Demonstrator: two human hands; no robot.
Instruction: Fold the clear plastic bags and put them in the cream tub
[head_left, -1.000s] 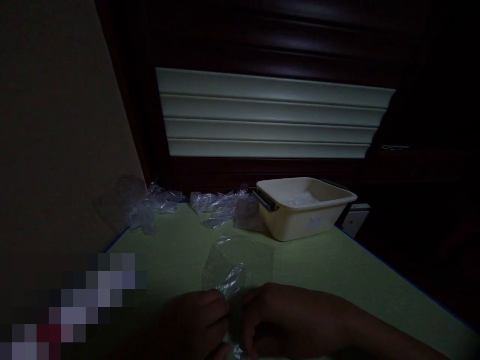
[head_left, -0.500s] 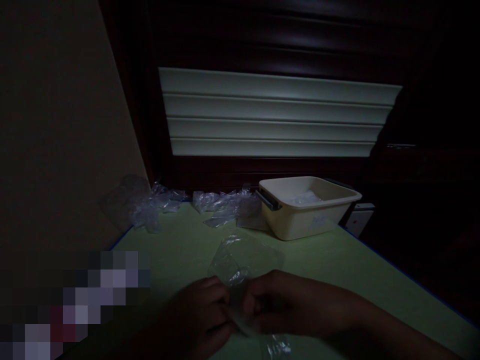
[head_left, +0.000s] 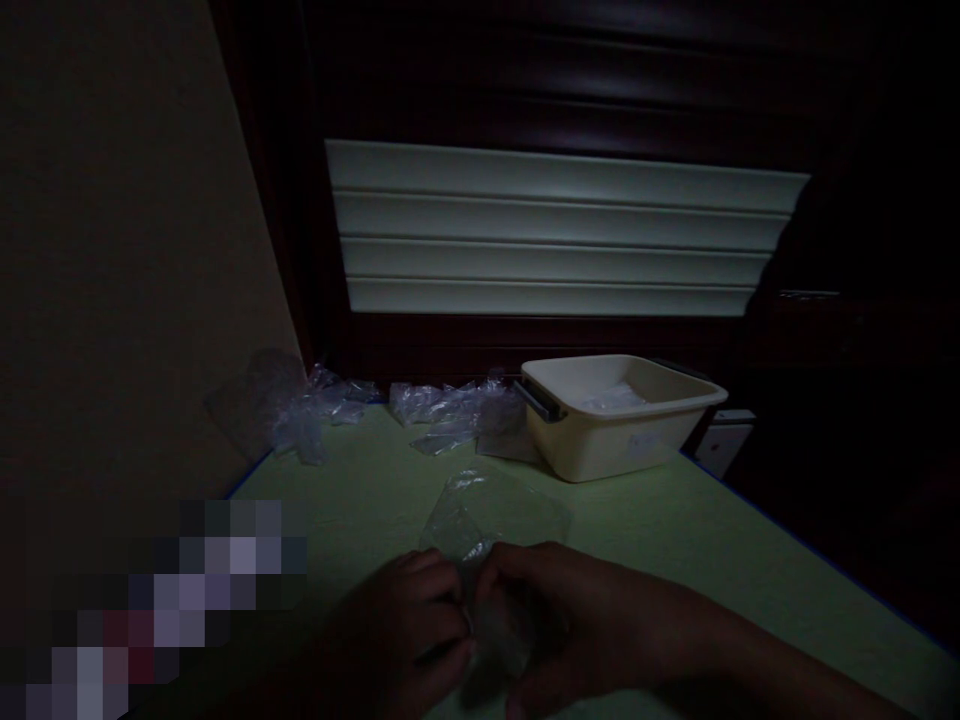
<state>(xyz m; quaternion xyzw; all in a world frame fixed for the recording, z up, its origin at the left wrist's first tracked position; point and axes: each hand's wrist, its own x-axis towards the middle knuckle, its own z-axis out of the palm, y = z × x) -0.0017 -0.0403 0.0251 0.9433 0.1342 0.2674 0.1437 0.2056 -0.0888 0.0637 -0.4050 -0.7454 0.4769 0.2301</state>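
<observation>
My left hand (head_left: pixel 420 625) is closed at the bottom centre, its curled fingers pinching the edge of a small clear plastic piece (head_left: pixel 501 625). Facing it, my right hand (head_left: pixel 577 620) curves around the same plastic, thumb low and fingers bent. The plastic is dim and blurred, so its exact shape cannot be made out. Just beyond both hands, a clear plastic bag (head_left: pixel 495 505) lies flat on the green tabletop (head_left: pixel 360 490).
A cream tub (head_left: pixel 607 440) with dark handles stands at the back right, plastic inside. Crumpled clear bags (head_left: pixel 450 405) lie along the back edge, with more (head_left: pixel 296 410) at the back left. A white device (head_left: pixel 724 445) is beyond the tub. The lower left is pixelated.
My right thumb has moved down and away from the fingers, widening that hand around the plastic. The shiny plastic below my hands is no longer visible. The view has shifted slightly.
</observation>
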